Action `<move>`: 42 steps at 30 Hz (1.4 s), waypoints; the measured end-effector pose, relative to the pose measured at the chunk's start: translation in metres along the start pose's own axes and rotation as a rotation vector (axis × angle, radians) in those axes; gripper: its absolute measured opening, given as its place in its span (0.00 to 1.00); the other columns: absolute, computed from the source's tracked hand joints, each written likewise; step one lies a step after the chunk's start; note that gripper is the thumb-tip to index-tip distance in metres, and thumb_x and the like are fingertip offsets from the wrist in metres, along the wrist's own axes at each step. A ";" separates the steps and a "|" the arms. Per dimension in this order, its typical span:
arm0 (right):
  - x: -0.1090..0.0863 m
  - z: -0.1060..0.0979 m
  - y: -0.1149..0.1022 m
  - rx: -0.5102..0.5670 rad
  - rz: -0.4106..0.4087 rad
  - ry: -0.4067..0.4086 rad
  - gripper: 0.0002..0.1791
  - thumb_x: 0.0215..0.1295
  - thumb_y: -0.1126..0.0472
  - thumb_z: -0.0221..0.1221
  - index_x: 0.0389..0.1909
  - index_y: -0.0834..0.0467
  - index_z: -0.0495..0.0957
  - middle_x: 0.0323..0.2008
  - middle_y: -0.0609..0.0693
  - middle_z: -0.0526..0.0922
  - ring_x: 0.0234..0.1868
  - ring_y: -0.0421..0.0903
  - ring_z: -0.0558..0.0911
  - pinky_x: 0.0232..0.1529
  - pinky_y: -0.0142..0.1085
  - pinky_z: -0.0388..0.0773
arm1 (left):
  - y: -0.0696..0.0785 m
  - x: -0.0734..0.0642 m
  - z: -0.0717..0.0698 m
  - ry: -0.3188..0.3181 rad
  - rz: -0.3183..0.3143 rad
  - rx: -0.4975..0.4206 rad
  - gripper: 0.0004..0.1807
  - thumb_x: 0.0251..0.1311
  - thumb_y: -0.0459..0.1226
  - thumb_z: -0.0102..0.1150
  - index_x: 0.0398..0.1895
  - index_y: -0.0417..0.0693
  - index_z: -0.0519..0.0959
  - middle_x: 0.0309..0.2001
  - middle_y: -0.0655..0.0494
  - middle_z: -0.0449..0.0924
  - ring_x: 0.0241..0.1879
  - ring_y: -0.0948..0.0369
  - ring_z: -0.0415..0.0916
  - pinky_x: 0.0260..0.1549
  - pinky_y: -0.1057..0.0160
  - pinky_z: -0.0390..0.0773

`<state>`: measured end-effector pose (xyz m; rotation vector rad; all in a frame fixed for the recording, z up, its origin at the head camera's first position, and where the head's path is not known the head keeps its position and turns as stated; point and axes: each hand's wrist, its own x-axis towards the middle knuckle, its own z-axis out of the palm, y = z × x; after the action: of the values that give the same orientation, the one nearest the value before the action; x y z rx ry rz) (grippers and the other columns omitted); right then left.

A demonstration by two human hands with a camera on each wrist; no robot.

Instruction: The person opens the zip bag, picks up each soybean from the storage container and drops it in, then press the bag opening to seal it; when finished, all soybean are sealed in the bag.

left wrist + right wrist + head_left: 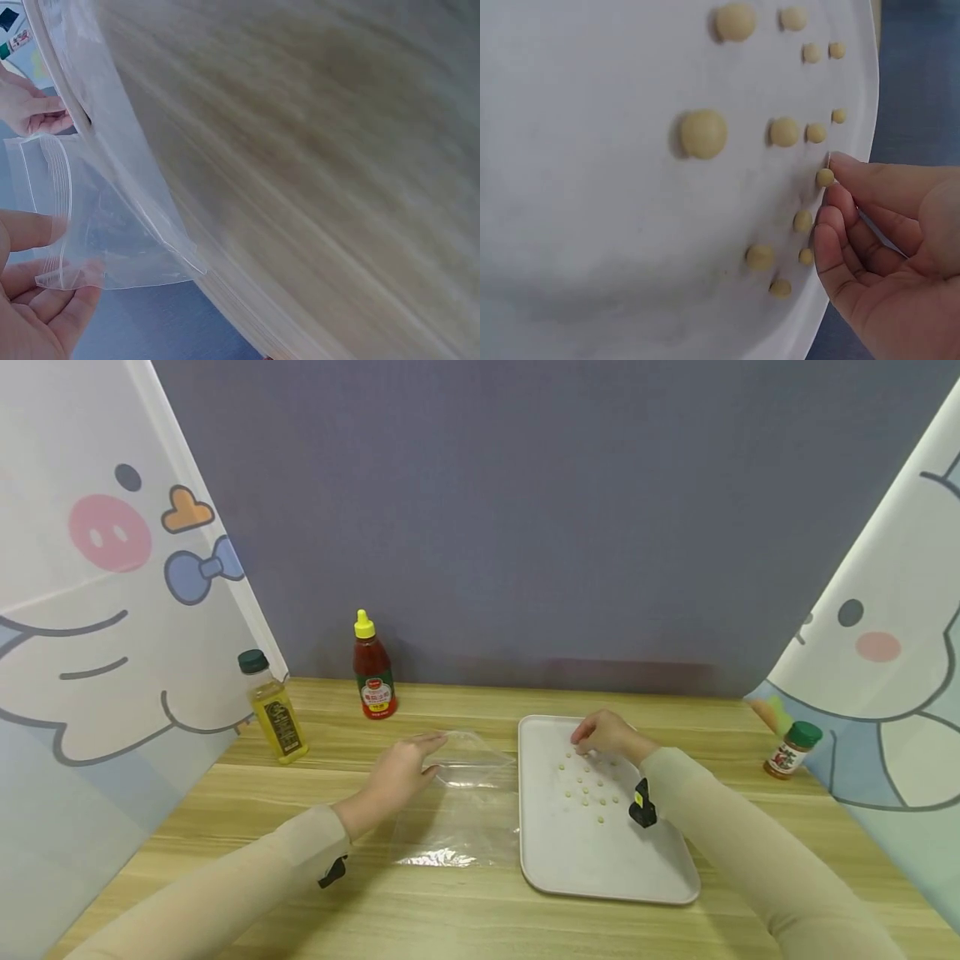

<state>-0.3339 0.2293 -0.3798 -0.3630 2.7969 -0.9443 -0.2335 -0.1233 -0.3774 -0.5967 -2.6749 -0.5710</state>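
Note:
A clear zip-top plastic bag (457, 822) lies on the table, its mouth raised at the far end. My left hand (401, 774) holds the bag's side at the mouth; in the left wrist view the thumb is on one side of the zip strip (58, 176) and the fingers are on the other. On the white tray (570, 868), several round, pale yellow soybeans (585, 791) are scattered. My right hand (607, 735) is low over the tray's far part. Up close, one soybean (824, 178) sits between its thumb tip and index fingertip, with others beside the fingers.
A ketchup bottle (374, 672) with a yellow cap stands behind the bag. An oil bottle (277, 714) is at the back left. A small green-lidded jar (792, 750) stands at the right edge. A grey panel (525, 527) closes off the back.

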 end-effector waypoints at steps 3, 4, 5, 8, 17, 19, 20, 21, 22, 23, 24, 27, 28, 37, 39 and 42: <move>0.001 0.001 -0.001 -0.010 -0.010 -0.011 0.07 0.53 0.69 0.68 0.33 0.65 0.85 0.28 0.50 0.84 0.31 0.41 0.74 0.34 0.30 0.72 | -0.001 0.000 0.001 0.006 0.011 -0.005 0.27 0.50 0.30 0.70 0.57 0.40 0.78 0.58 0.46 0.79 0.44 0.50 0.83 0.44 0.57 0.83; 0.001 0.001 -0.001 -0.015 -0.014 -0.013 0.06 0.53 0.69 0.68 0.33 0.64 0.85 0.28 0.50 0.84 0.31 0.40 0.74 0.33 0.30 0.72 | -0.001 0.000 0.001 0.013 0.017 -0.003 0.27 0.49 0.30 0.70 0.57 0.40 0.78 0.58 0.46 0.79 0.48 0.49 0.82 0.47 0.56 0.82; 0.001 0.001 -0.001 -0.019 -0.016 -0.012 0.05 0.53 0.69 0.67 0.33 0.64 0.85 0.28 0.50 0.84 0.30 0.40 0.74 0.33 0.30 0.72 | -0.001 0.000 0.002 0.017 0.021 -0.004 0.27 0.49 0.30 0.70 0.56 0.40 0.78 0.58 0.46 0.79 0.49 0.49 0.82 0.47 0.56 0.82; 0.002 0.001 -0.001 -0.030 -0.025 -0.009 0.04 0.55 0.68 0.67 0.32 0.64 0.85 0.29 0.51 0.85 0.30 0.40 0.75 0.33 0.30 0.72 | -0.002 0.000 0.002 0.026 0.027 -0.011 0.27 0.49 0.30 0.70 0.57 0.40 0.78 0.58 0.45 0.79 0.51 0.48 0.81 0.50 0.55 0.81; 0.003 -0.003 -0.007 0.063 -0.025 0.034 0.08 0.59 0.66 0.63 0.38 0.64 0.84 0.34 0.51 0.87 0.33 0.40 0.77 0.36 0.31 0.76 | -0.003 -0.001 0.002 0.031 0.001 -0.061 0.27 0.49 0.29 0.71 0.56 0.40 0.78 0.57 0.43 0.79 0.55 0.46 0.78 0.55 0.52 0.78; 0.003 -0.004 -0.014 0.108 -0.051 0.042 0.09 0.59 0.66 0.63 0.40 0.65 0.84 0.36 0.53 0.87 0.35 0.42 0.80 0.40 0.35 0.79 | -0.003 -0.001 0.002 0.028 -0.010 -0.065 0.27 0.49 0.29 0.70 0.56 0.40 0.79 0.56 0.43 0.79 0.54 0.46 0.79 0.54 0.52 0.78; 0.003 -0.004 -0.018 0.134 -0.057 0.041 0.10 0.59 0.65 0.64 0.41 0.66 0.84 0.36 0.53 0.88 0.36 0.44 0.81 0.42 0.39 0.81 | -0.003 -0.001 0.002 0.026 -0.014 -0.067 0.27 0.49 0.29 0.70 0.56 0.40 0.79 0.56 0.43 0.79 0.54 0.46 0.79 0.54 0.52 0.78; 0.002 -0.005 -0.023 0.160 -0.066 0.037 0.11 0.60 0.65 0.64 0.42 0.66 0.83 0.37 0.53 0.88 0.37 0.46 0.83 0.44 0.42 0.81 | -0.003 -0.001 0.002 0.024 -0.017 -0.071 0.27 0.49 0.29 0.70 0.56 0.40 0.79 0.57 0.43 0.79 0.53 0.47 0.79 0.54 0.52 0.78; 0.001 -0.005 -0.029 0.191 -0.073 0.030 0.11 0.60 0.65 0.64 0.42 0.66 0.83 0.37 0.54 0.88 0.38 0.49 0.84 0.46 0.46 0.81 | -0.003 0.000 0.002 0.022 -0.020 -0.075 0.27 0.49 0.29 0.70 0.56 0.41 0.79 0.57 0.43 0.79 0.52 0.47 0.80 0.54 0.52 0.79; 0.000 -0.004 -0.036 0.210 -0.082 0.026 0.11 0.61 0.64 0.64 0.43 0.66 0.83 0.37 0.53 0.88 0.39 0.50 0.84 0.48 0.49 0.81 | -0.003 0.000 0.002 0.020 -0.022 -0.079 0.27 0.50 0.29 0.70 0.56 0.41 0.79 0.57 0.43 0.79 0.50 0.47 0.81 0.54 0.52 0.79; -0.001 -0.004 -0.042 0.233 -0.085 0.024 0.11 0.61 0.64 0.64 0.43 0.65 0.83 0.37 0.53 0.88 0.39 0.52 0.84 0.50 0.51 0.80 | -0.003 0.000 0.003 0.019 -0.024 -0.082 0.26 0.50 0.30 0.70 0.56 0.41 0.79 0.57 0.43 0.79 0.50 0.47 0.81 0.54 0.52 0.79; -0.004 0.002 -0.061 0.274 -0.116 0.012 0.11 0.61 0.64 0.64 0.42 0.65 0.83 0.33 0.49 0.88 0.36 0.49 0.84 0.49 0.52 0.80 | -0.003 0.000 0.003 0.016 -0.035 -0.089 0.26 0.51 0.30 0.70 0.57 0.42 0.79 0.57 0.43 0.79 0.44 0.50 0.83 0.51 0.53 0.81; -0.004 0.004 -0.067 0.287 -0.128 0.010 0.11 0.60 0.63 0.64 0.42 0.65 0.84 0.31 0.48 0.87 0.33 0.46 0.83 0.46 0.49 0.81 | -0.003 0.001 0.003 0.013 -0.041 -0.092 0.26 0.51 0.30 0.70 0.57 0.43 0.78 0.57 0.43 0.79 0.37 0.53 0.84 0.49 0.55 0.82; -0.013 0.032 -0.116 0.346 -0.176 -0.028 0.09 0.59 0.65 0.66 0.39 0.64 0.85 0.30 0.47 0.87 0.31 0.38 0.80 0.37 0.32 0.79 | -0.003 0.003 0.002 -0.022 -0.090 -0.100 0.28 0.50 0.32 0.71 0.58 0.47 0.78 0.59 0.45 0.78 0.11 0.69 0.61 0.25 0.71 0.77; -0.013 0.038 -0.123 0.332 -0.178 -0.028 0.08 0.58 0.64 0.67 0.38 0.63 0.86 0.33 0.49 0.88 0.33 0.38 0.82 0.38 0.33 0.80 | -0.001 0.003 0.002 -0.035 -0.102 -0.102 0.29 0.49 0.32 0.71 0.59 0.47 0.78 0.60 0.45 0.77 0.11 0.70 0.64 0.26 0.70 0.79; -0.012 0.047 -0.133 0.258 -0.216 -0.017 0.07 0.57 0.63 0.68 0.35 0.60 0.87 0.34 0.51 0.89 0.35 0.39 0.84 0.39 0.32 0.81 | 0.000 0.004 0.002 -0.041 -0.104 -0.091 0.30 0.48 0.33 0.72 0.59 0.48 0.78 0.59 0.45 0.78 0.16 0.69 0.72 0.34 0.64 0.83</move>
<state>-0.2888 0.1038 -0.3342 -0.6388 2.6130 -1.3237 -0.2370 -0.1214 -0.3774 -0.5006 -2.7429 -0.7204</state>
